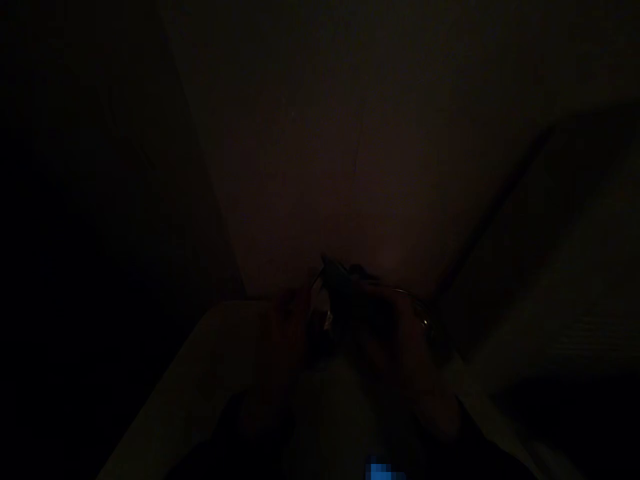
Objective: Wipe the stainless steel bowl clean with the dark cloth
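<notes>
Between the hands (pixel 280 347) (pixel 415 360), a dark object (pixel 350 293)

Entry: one person, seen from their own head camera in very dim light.
- Left hand (pixel 280 350): bare, outline only faintly legible.
- Right hand (pixel 417 363): bare. A thin metal bangle (pixel 425 323) circles the wrist and carries one small bright glint (its colour is lost in the dark).
- Sleeves (pixel 225 433): apparently dark cloth at the lower edge, with no detail readable.
</notes>
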Demonstrator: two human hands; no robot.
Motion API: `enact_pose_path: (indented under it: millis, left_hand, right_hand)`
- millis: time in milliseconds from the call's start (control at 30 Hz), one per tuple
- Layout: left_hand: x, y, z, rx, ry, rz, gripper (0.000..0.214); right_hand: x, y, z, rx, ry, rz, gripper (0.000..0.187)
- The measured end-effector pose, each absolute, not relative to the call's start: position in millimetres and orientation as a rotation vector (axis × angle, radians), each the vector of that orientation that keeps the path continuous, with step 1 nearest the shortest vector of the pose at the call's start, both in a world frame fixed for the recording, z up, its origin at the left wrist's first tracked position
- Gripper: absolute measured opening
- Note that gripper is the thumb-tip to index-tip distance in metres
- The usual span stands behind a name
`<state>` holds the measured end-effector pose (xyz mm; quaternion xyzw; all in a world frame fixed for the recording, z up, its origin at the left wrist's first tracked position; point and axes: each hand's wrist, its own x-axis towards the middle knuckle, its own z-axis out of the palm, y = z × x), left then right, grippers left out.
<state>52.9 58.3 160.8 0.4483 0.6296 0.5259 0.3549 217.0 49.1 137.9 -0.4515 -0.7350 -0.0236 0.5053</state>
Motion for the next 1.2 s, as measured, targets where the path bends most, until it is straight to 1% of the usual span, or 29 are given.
enact_pose_path:
  millis: [67, 100, 233, 333, 433, 500, 600, 700, 800, 867, 1000, 1033, 1100, 1167, 1200]
  left_hand:
    - [53.3, 57.4, 161.7, 1.145, 1.61, 1.341, 0.027]
    - [53.9, 56.6, 162.2, 1.159, 1.603, 1.331, 0.028]
    - [58.0, 52.9, 163.8, 1.227, 1.561, 1.268, 0.028]
    - [57.2, 52.9, 165.4, 1.208, 1.571, 1.291, 0.028]
    - [52.5, 54.4, 166.8, 1.192, 1.674, 1.373, 0.028]
    - [50.8, 54.2, 166.8, 1.197, 1.714, 1.368, 0.03]
    - [52.4, 52.2, 165.8, 1.201, 1.707, 1.323, 0.031]
    - [54.1, 50.7, 165.7, 1.139, 1.727, 1.354, 0.029]
    - [54.0, 50.7, 168.4, 1.104, 1.698, 1.38, 0.028]
    - [54.8, 50.7, 171.5, 1.126, 1.644, 1.354, 0.025]
    - [57.2, 49.9, 175.7, 1.114, 1.615, 1.297, 0.021]
    - [56.9, 50.0, 175.4, 1.102, 1.617, 1.294, 0.022]
    - [55.4, 50.8, 172.8, 1.086, 1.628, 1.298, 0.023]
    - [53.9, 52.0, 168.5, 1.088, 1.63, 1.324, 0.025]
    - [53.7, 52.5, 166.4, 1.092, 1.615, 1.327, 0.027]
  right_hand:
    - [209.5, 49.9, 135.3, -0.973, -2.026, 0.023, 0.048]
    - [208.9, 50.8, 134.9, -0.962, -2.069, 0.033, 0.05]
    - [210.7, 51.8, 131.3, -1.01, -2.019, 0.026, 0.049]
    - [204.0, 46.9, 124.2, -1.025, -2.068, 0.087, 0.064]
    - [197.0, 45.2, 117.6, -0.922, -2.21, 0.053, 0.076]
    - [197.0, 48.5, 115.0, -0.873, -2.22, 0.027, 0.074]
    - [199.5, 53.4, 113.1, -0.958, -2.064, 0.071, 0.065]
    - [195.3, 51.8, 111.2, -0.955, -2.032, 0.076, 0.067]
    - [189.3, 51.0, 108.9, -0.832, -2.1, -0.015, 0.067]
    - [189.6, 53.9, 108.2, -0.854, -2.056, -0.031, 0.061]
    - [194.1, 56.4, 108.3, -1.077, -1.885, -0.064, 0.048]
    - [194.0, 55.1, 108.1, -1.108, -1.887, -0.108, 0.048]
    - [192.9, 51.9, 107.6, -1.099, -1.954, -0.19, 0.055]
    - [192.6, 50.4, 107.9, -1.017, -2.031, -0.204, 0.062]
    - [193.2, 50.5, 108.6, -0.982, -2.048, -0.178, 0.063]
